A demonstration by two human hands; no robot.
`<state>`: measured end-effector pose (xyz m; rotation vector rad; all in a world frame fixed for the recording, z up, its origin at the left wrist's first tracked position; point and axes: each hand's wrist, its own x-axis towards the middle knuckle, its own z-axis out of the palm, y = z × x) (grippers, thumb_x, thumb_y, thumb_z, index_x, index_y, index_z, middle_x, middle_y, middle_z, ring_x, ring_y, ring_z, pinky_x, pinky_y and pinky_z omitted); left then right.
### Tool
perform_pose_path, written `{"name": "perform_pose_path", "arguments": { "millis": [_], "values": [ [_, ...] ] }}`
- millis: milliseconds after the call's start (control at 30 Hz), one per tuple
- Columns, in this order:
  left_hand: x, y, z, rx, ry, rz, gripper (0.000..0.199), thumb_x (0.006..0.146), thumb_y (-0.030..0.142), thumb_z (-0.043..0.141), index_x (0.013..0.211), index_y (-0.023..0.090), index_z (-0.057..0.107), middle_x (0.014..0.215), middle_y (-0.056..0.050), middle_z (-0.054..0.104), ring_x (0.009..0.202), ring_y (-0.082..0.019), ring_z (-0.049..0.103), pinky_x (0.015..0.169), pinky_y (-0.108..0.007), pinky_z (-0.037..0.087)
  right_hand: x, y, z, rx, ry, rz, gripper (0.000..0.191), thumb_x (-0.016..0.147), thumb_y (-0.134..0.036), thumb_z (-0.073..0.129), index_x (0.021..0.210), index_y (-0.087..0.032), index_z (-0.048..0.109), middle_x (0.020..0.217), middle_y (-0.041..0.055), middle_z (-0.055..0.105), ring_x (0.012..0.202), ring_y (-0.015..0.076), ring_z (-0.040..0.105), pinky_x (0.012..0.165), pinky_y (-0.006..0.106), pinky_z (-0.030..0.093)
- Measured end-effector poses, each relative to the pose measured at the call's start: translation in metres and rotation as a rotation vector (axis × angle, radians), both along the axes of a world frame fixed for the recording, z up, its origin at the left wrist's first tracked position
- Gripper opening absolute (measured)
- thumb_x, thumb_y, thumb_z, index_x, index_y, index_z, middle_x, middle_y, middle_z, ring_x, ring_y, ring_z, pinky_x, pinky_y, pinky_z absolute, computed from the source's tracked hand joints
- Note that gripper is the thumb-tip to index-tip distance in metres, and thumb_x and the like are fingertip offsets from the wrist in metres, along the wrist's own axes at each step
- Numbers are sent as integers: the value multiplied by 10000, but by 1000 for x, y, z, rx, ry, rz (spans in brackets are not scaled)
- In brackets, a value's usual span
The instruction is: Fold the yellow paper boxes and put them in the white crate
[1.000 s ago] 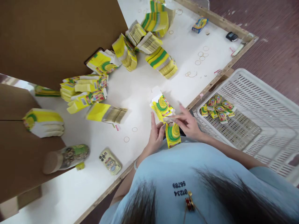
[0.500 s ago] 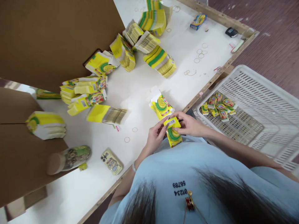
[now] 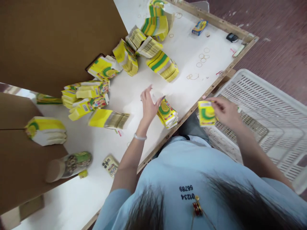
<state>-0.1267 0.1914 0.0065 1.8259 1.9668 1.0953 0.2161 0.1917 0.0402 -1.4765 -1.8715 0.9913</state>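
Note:
My right hand [image 3: 226, 111] grips a small yellow box [image 3: 206, 113] with a green swirl, slightly blurred, over the near-left rim of the white plastic basket [image 3: 271, 95]. My left hand [image 3: 150, 103] is open above the table, fingers spread, at the left edge of a small stack of flat yellow cartons [image 3: 167, 112]. Its thumb reaches over the far end of that stack; whether it touches cannot be told. The boxes inside the basket are mostly hidden behind my right hand and the held box.
Bundles of flat yellow cartons [image 3: 163, 65] lie along brown cardboard [image 3: 59, 41]. On the white table [image 3: 134, 95] are a phone [image 3: 110, 165], a capped jar [image 3: 72, 166], a blue-yellow box [image 3: 199, 27], a black object [image 3: 232, 37] and rubber bands [image 3: 203, 58]. A wooden rim edges the table.
My hands have parted. The right one carried the yellow box from in front of my body rightward to the basket; the left let go of it and moved forward-left to the carton stack.

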Motion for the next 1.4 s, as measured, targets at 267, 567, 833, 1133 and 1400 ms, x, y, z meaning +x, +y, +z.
{"name": "perform_pose_path", "arguments": {
  "millis": [267, 567, 833, 1133, 1400],
  "values": [
    [-46, 75, -21, -138, 103, -89, 264, 954, 396, 687, 802, 180, 689, 1021, -107, 715, 1088, -264, 611, 1076, -468, 437, 23, 15, 5, 346, -468, -14, 547, 1005, -442, 537, 1478, -169, 534, 1378, 206, 632, 1299, 393, 590, 1132, 632, 445],
    [-14, -7, 63, 100, -140, -149, 605, 1059, 613, 380, 964, 179, 790, 665, -22, 696, 583, -122, 650, 580, -226, 501, -132, 27, -2, 681, -34, 232, 586, 1020, -576, 502, 1509, -255, 476, 1449, 143, 580, 1423, 350, 491, 1239, 653, 331],
    [19, -78, 68, 174, -388, -192, 666, 980, 726, 439, 1484, 306, 547, 1315, -116, 710, 1138, -264, 730, 877, -372, 636, -155, 2, 3, 619, 288, 320, 406, 1091, -417, 365, 1358, -195, 574, 1092, 144, 719, 995, 266, 693, 884, 444, 600],
    [73, -97, 22, 54, -386, -416, 669, 1018, 670, 368, 1607, 356, 313, 1566, -127, 499, 1444, -354, 510, 1204, -539, 434, -153, -29, 21, 356, 559, 92, 416, 1081, -502, 345, 1231, -275, 659, 1265, 102, 722, 1256, 285, 652, 1175, 562, 442],
    [70, -115, 27, -179, -661, -54, 446, 1031, 611, 444, 1233, 264, 638, 1018, -81, 730, 920, -263, 718, 799, -426, 604, -147, -41, 10, -48, 615, -57, 414, 968, -657, 565, 1066, -257, 606, 763, -1, 700, 659, 162, 652, 624, 286, 542]
  ]
}}
